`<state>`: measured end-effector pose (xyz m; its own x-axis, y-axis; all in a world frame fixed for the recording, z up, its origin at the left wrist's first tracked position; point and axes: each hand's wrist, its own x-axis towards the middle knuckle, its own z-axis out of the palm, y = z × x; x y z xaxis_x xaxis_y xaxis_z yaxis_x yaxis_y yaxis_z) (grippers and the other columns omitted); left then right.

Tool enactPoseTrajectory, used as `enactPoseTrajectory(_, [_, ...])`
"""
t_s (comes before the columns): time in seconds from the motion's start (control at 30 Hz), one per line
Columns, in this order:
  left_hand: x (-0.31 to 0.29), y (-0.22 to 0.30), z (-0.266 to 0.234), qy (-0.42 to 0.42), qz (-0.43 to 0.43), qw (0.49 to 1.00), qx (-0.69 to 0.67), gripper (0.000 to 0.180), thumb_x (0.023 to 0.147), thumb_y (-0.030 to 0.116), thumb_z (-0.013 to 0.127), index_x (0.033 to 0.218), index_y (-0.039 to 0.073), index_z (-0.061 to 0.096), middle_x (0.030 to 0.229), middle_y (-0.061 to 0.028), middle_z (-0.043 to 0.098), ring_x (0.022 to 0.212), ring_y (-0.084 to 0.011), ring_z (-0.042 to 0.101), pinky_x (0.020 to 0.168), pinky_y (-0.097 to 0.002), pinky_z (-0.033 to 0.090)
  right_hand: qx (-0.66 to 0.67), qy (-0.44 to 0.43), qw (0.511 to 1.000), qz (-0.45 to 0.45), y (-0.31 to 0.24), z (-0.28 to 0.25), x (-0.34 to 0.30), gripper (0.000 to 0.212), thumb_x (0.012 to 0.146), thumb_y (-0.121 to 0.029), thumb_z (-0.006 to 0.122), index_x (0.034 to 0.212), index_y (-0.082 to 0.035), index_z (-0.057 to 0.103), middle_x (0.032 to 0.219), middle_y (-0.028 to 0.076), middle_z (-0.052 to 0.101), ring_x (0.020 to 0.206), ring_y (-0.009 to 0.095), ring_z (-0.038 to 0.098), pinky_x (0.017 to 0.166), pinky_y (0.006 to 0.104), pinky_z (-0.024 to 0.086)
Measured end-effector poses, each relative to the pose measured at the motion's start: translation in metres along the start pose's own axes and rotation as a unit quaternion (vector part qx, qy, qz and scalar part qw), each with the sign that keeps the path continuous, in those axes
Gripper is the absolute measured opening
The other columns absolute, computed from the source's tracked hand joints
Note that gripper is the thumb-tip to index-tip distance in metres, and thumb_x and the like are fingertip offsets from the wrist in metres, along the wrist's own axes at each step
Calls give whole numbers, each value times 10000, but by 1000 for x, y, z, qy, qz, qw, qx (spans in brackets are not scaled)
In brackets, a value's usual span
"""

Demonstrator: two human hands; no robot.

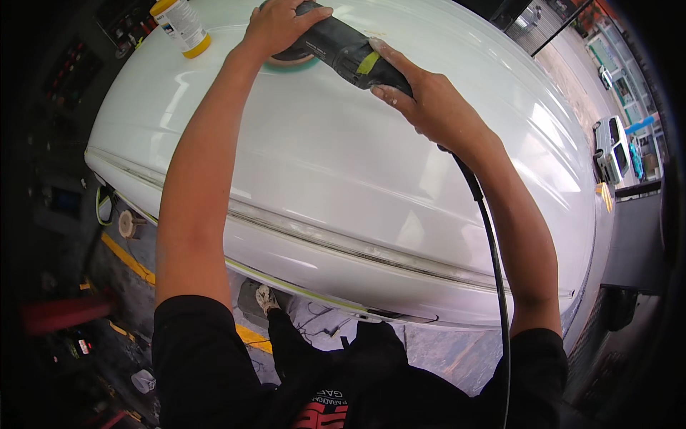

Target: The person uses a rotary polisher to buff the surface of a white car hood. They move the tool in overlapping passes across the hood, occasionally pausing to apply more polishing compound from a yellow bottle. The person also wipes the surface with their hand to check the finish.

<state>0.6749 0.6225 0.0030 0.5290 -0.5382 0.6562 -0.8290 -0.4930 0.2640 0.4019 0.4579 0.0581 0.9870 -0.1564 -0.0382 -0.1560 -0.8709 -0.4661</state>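
Observation:
Both of my hands grip a black electric polisher over a glossy white vehicle roof. My left hand is closed round its head end at the top edge of the view. Round the rear of the body wraps my right hand, its thumb and fingers dusted with pale residue. Beneath the head, part of a greenish round pad shows against the roof; the rest is hidden. A black power cord runs from the tool's rear down past my right forearm.
A white and yellow bottle stands on the roof at the far left. A dark roof channel crosses the near side. Cables lie on the floor by my foot. A round pad-like object is at left; a parked van is outside.

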Motion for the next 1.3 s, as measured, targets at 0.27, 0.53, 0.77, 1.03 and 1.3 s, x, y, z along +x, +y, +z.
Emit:
enactPoseTrajectory(0.27, [26, 46, 12, -112, 61, 992, -14, 674, 967, 660, 631, 1228, 41, 688, 1208, -194, 724, 1159, -394, 659, 1036, -483, 475, -65, -35, 997, 7, 94, -42, -5, 769, 1033, -310, 682, 1684, -181, 294, 1196, 270, 730, 1035, 409, 735, 959, 503, 557])
enactPoseTrajectory(0.53, [49, 204, 81, -208, 114, 971, -30, 895, 894, 840, 566, 1238, 19, 656, 1126, -235, 735, 1134, -423, 672, 1029, -545, 442, -107, 123, 986, 21, 227, -62, -130, 800, 972, -268, 760, 1659, -373, 363, 1229, 142, 762, 1003, 293, 760, 927, 468, 614])
enactPoseTrajectory(0.77, [43, 227, 89, -212, 152, 965, -29, 934, 888, 850, 558, 1248, -4, 674, 1184, -234, 715, 1169, -407, 654, 1043, -546, 427, -65, 119, 991, 4, 245, -65, -161, 788, 980, -308, 757, 1658, -376, 362, 991, 153, 779, 884, 340, 772, 888, 486, 604])
enactPoseTrajectory(1.03, [27, 128, 48, -169, 119, 978, 18, 819, 904, 773, 605, 1237, 29, 683, 1230, -208, 691, 1204, -387, 617, 1063, -521, 413, -141, 140, 978, -71, 185, -25, -79, 806, 977, -322, 760, 1673, -308, 353, 954, 125, 737, 728, 247, 711, 758, 391, 615])
enactPoseTrajectory(1.3, [22, 1, -2, -123, 61, 990, 37, 710, 949, 665, 635, 1237, 17, 680, 1238, -205, 690, 1199, -381, 628, 1030, -476, 464, -98, -48, 994, -29, 68, -21, 19, 801, 1027, -277, 656, 1704, -220, 232, 954, 231, 755, 866, 384, 755, 881, 496, 578])
